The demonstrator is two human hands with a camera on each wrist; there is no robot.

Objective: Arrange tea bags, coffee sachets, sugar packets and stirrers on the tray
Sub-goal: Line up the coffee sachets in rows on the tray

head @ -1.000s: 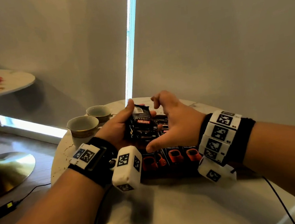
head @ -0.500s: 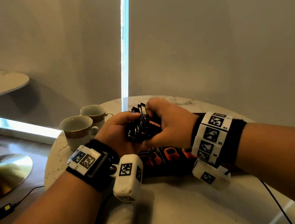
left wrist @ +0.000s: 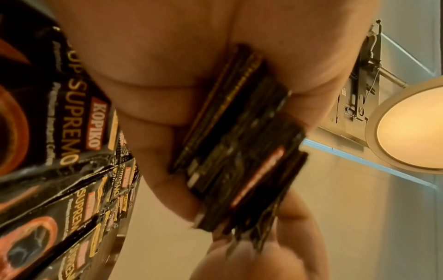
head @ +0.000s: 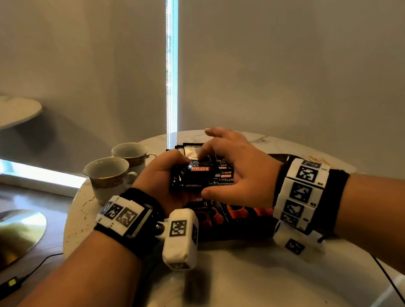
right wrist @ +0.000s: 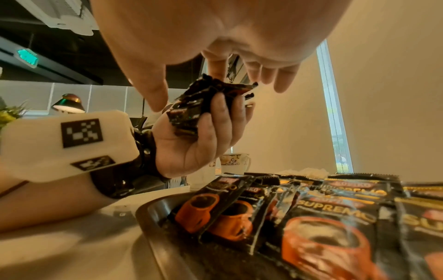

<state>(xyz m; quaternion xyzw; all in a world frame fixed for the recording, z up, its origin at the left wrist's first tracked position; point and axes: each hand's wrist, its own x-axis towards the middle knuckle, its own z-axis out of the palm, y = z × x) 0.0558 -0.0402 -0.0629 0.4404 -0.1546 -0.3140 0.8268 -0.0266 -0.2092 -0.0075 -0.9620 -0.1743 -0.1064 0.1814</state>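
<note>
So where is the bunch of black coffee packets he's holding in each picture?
Head: the held stack of sachets sits centre, in the left hand, under the right hand.
Left wrist: centre, seen edge-on between thumb and fingers.
Right wrist: upper middle, in the left hand's curled fingers.
Shared landmark: the row of sachets on the tray.

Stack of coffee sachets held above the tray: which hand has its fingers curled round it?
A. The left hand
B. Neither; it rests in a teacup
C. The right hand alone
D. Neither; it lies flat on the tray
A. In the right wrist view the left hand grips the stack of coffee sachets with curled fingers, while the right hand hovers over it with fingers spread, above the tray.
</note>
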